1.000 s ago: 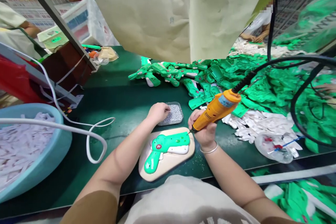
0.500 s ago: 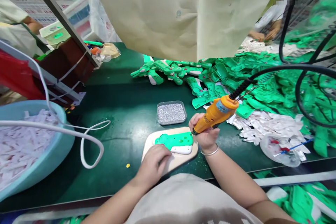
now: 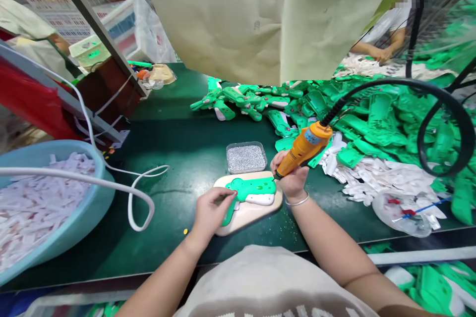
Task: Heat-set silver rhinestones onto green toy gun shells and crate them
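Note:
A green and white toy gun (image 3: 256,187) lies on its side on a pale board (image 3: 238,225), its handle toward me. My left hand (image 3: 212,208) is closed at the toy's rear, thumb and forefinger pinched on a small red piece (image 3: 235,192). My right hand (image 3: 292,183) grips an orange electric screwdriver (image 3: 303,149) near its lower end. The screwdriver tilts, its tip just by the toy's muzzle end; I cannot tell whether it touches. A clear tray of small silvery screws (image 3: 246,157) stands just behind the board.
At left is a blue basin (image 3: 98,178) of white strips, with a white cable (image 3: 143,223) before it. Green shells (image 3: 379,119) and white parts (image 3: 386,178) heap up at right. A clear dish (image 3: 403,215) sits near the front edge. A co-worker's hands (image 3: 383,53) are behind.
My left hand has drawn back from over the handle and now pinches at the red piece. The screwdriver stays in my right hand by the muzzle. The view has shifted slightly.

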`<state>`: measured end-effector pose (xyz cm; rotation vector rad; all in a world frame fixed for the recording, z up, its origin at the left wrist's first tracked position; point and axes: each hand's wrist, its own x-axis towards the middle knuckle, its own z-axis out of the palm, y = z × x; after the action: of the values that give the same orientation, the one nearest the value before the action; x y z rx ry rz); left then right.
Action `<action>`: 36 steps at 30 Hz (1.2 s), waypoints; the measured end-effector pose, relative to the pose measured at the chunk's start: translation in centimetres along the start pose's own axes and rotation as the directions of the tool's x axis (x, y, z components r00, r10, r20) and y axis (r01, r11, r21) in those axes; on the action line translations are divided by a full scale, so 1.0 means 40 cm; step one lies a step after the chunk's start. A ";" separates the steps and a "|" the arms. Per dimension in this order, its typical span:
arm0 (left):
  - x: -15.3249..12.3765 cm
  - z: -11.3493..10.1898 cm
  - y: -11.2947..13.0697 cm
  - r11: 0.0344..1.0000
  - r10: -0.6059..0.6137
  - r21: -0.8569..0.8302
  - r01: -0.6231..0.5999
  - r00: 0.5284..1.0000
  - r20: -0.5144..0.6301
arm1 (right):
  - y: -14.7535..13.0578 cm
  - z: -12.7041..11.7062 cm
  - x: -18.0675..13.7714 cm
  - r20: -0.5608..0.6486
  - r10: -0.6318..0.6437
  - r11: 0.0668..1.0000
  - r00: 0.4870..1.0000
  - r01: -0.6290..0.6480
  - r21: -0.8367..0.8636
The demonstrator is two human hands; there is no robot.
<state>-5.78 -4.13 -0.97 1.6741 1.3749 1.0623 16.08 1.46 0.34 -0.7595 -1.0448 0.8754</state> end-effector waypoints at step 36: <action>0.015 -0.113 0.000 0.970 -0.241 0.118 0.211 0.884 0.400 | -0.031 -0.005 0.011 0.063 0.067 0.997 0.996 -0.069 0.039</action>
<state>-9.86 -3.41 0.96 1.6228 1.2954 0.4918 16.66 1.28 1.53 -0.7414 -1.0569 0.9809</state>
